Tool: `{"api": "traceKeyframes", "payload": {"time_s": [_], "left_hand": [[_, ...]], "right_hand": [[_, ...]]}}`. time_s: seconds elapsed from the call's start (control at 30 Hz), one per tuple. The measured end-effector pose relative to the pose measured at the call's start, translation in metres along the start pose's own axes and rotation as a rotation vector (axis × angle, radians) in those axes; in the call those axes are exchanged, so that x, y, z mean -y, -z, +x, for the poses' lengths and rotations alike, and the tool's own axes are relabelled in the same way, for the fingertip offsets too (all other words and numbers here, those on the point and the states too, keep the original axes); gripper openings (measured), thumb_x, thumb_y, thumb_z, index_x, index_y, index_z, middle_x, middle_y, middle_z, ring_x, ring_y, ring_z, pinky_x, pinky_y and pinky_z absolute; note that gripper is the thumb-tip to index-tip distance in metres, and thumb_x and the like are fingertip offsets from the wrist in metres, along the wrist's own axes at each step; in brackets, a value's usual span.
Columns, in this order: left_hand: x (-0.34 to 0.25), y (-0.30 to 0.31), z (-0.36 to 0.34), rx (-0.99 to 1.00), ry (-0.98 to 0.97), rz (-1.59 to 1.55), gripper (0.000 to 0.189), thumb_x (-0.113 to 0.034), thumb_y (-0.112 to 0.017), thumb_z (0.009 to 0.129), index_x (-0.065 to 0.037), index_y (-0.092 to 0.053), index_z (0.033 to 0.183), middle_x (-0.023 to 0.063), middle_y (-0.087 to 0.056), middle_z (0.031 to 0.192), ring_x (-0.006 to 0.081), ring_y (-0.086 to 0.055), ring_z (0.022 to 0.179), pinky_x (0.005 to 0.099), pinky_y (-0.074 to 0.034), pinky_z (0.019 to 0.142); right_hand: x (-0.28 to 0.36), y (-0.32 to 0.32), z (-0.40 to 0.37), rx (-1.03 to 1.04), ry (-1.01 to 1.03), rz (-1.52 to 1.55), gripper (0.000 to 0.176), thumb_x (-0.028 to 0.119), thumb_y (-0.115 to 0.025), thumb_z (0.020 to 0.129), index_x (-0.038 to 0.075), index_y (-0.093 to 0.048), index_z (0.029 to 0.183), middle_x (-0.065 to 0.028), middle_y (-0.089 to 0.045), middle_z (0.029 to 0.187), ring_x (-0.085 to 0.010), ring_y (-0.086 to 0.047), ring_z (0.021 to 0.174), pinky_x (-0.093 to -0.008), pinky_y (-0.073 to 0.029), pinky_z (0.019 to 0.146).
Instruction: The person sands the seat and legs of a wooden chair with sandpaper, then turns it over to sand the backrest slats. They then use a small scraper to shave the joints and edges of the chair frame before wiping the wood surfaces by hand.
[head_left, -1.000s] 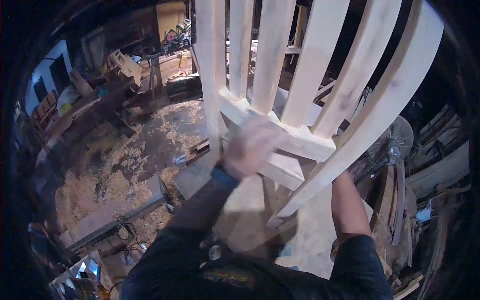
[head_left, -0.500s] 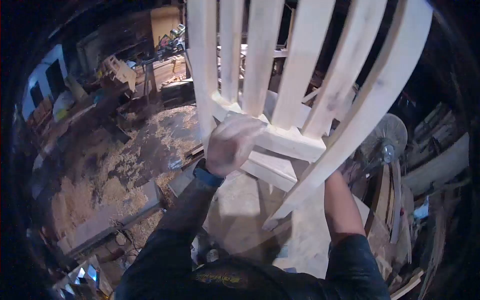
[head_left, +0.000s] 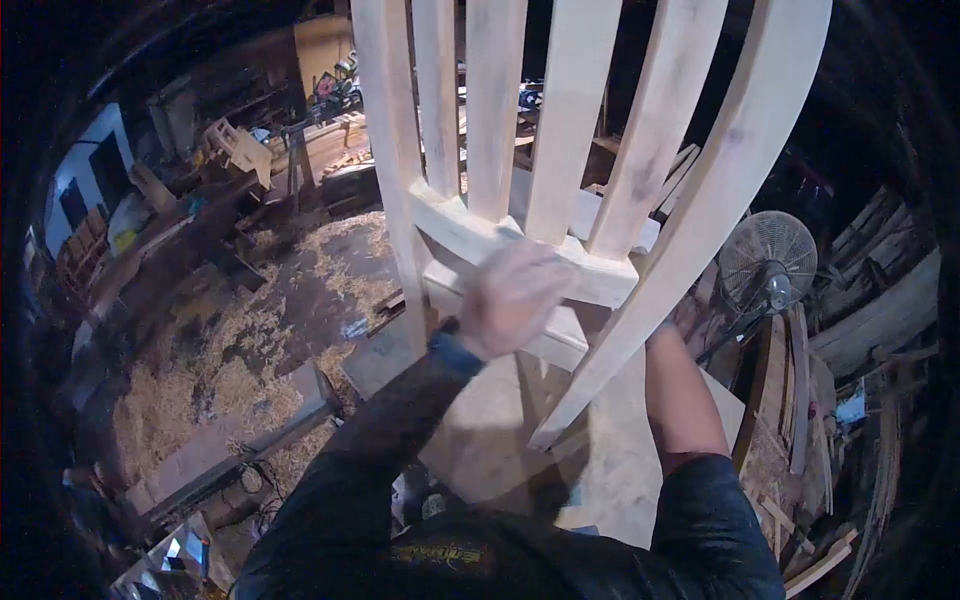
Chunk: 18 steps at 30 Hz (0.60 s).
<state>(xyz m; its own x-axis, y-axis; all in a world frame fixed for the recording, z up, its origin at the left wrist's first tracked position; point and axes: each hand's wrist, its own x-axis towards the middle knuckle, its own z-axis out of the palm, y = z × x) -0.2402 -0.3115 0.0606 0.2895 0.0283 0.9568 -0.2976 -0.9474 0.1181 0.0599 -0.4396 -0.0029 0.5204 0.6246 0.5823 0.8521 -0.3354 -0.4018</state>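
Observation:
A pale, unfinished wooden chair [head_left: 735,150] stands tilted in front of me, its tall slatted back facing me. My left hand [head_left: 520,295], blurred by motion, presses on the lower back rail [head_left: 455,225], below the slats. Its fingers look curled, and a small greyish edge shows just past them; I cannot make out what it is. On the right, my right forearm [head_left: 685,400] reaches behind the chair's curved right post. The post hides that hand, so its fingers do not show.
A round fan [head_left: 768,262] stands to the right, beside leaning boards [head_left: 875,310]. Wood shavings [head_left: 240,390] cover the floor at left. A long plank [head_left: 240,440] lies at lower left. More timber [head_left: 335,140] is stacked at the back. Beneath the chair is a pale flat surface [head_left: 620,450].
My left hand has moved right along the lower back rail. The chair appears slightly further left in view, and more of the fan shows. My right arm stays behind the post.

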Motion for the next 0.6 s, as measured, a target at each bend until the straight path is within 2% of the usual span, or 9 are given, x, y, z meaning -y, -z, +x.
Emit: {"api": "traceKeyframes", "payload": {"time_s": [0.1, 0.2, 0.3, 0.33, 0.43, 0.53, 0.6], "left_hand": [[-0.003, 0.002, 0.009, 0.026, -0.147, 0.072, 0.021, -0.015, -0.073, 0.08, -0.011, -0.078, 0.1, 0.0102, -0.074, 0.105, 0.0321, -0.07, 0.106, 0.0489, -0.056, 0.094], [0.024, 0.045, 0.008, 0.068, -0.118, 0.405, 0.019, -0.015, -0.071, 0.081, -0.009, -0.078, 0.098, 0.01, -0.074, 0.103, 0.0308, -0.07, 0.106, 0.0471, -0.056, 0.092], [0.019, 0.034, 0.002, -0.043, -0.046, 0.495, 0.019, -0.016, -0.07, 0.082, -0.007, -0.078, 0.097, 0.0092, -0.074, 0.101, 0.0308, -0.07, 0.105, 0.0467, -0.056, 0.093], [0.013, 0.026, 0.003, 0.061, -0.001, 0.286, 0.019, -0.014, -0.071, 0.08, -0.007, -0.078, 0.097, 0.009, -0.074, 0.102, 0.0313, -0.07, 0.105, 0.0459, -0.056, 0.094], [-0.021, -0.004, 0.007, -0.037, -0.171, 0.101, 0.022, -0.006, -0.069, 0.08, -0.008, -0.078, 0.1, 0.0117, -0.074, 0.109, 0.0339, -0.069, 0.106, 0.0482, -0.055, 0.098], [0.009, 0.007, -0.007, 0.035, -0.145, 0.191, 0.024, -0.002, -0.075, 0.079, -0.008, -0.078, 0.102, 0.0101, -0.074, 0.11, 0.0325, -0.069, 0.107, 0.047, -0.056, 0.098], [0.033, 0.047, -0.005, 0.036, -0.134, 0.328, 0.021, -0.007, -0.076, 0.083, -0.01, -0.079, 0.104, 0.0082, -0.074, 0.111, 0.03, -0.069, 0.108, 0.0436, -0.056, 0.097]], "right_hand": [[0.0, 0.0, 0.0, 0.003, 0.005, -0.002, 0.021, 0.011, -0.059, 0.102, 0.002, -0.069, 0.119, -0.0067, -0.069, 0.112, -0.0187, -0.066, 0.093, -0.0314, -0.054, 0.083], [-0.001, 0.0, -0.002, -0.002, 0.0, 0.008, 0.021, 0.011, -0.059, 0.102, 0.002, -0.069, 0.119, -0.0065, -0.069, 0.112, -0.0185, -0.066, 0.093, -0.0311, -0.054, 0.082], [0.0, 0.002, -0.002, -0.003, -0.002, 0.011, 0.021, 0.01, -0.059, 0.103, 0.001, -0.069, 0.119, -0.0064, -0.069, 0.112, -0.0182, -0.067, 0.093, -0.0308, -0.054, 0.082], [0.0, 0.002, 0.0, -0.002, 0.001, 0.011, 0.021, 0.01, -0.059, 0.103, 0.001, -0.069, 0.119, -0.0063, -0.069, 0.112, -0.0182, -0.067, 0.093, -0.0307, -0.054, 0.082], [0.001, -0.001, 0.001, -0.001, 0.004, 0.022, 0.02, 0.01, -0.059, 0.103, 0.001, -0.069, 0.119, -0.0062, -0.068, 0.112, -0.0179, -0.067, 0.092, -0.0305, -0.054, 0.082], [0.002, -0.004, 0.004, -0.002, 0.004, 0.035, 0.02, 0.009, -0.059, 0.103, 0.001, -0.069, 0.119, -0.0061, -0.068, 0.111, -0.0177, -0.067, 0.092, -0.0302, -0.054, 0.082], [0.002, -0.005, 0.004, -0.004, -0.001, 0.047, 0.02, 0.009, -0.059, 0.103, 0.001, -0.069, 0.119, -0.006, -0.068, 0.111, -0.0175, -0.067, 0.092, -0.0301, -0.054, 0.082]]}}
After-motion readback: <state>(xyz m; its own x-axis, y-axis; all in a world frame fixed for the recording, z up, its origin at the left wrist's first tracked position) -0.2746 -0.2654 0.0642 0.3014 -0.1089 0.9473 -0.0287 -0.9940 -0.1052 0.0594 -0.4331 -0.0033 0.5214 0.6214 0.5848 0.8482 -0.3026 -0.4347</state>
